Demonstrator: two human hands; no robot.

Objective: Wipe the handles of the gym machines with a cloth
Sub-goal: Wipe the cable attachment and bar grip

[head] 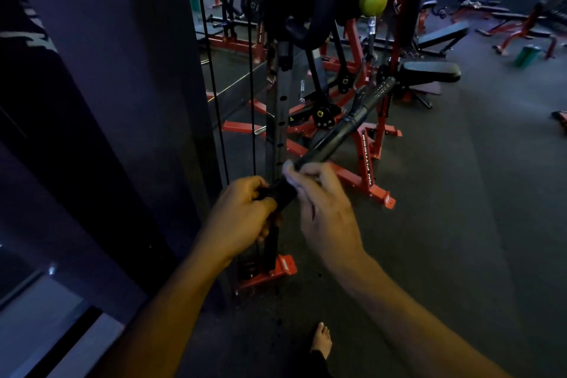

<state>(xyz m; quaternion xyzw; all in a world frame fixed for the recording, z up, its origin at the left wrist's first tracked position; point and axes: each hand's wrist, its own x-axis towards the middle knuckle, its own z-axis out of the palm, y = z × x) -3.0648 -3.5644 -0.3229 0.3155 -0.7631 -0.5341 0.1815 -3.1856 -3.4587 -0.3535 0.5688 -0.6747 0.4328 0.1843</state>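
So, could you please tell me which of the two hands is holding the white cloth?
The right hand: it pinches the white cloth against the black bar, while the left hand grips the bar's end bare.

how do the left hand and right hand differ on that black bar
The left hand grips the black bar bare at its near end; the right hand holds a white cloth around it, farther along. Both curl round the same bar.

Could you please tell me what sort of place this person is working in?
Almost certainly a gym: red-framed weight machines stand on dark floor matting, a padded bench sits behind, and the hands hold a black cable-machine bar.
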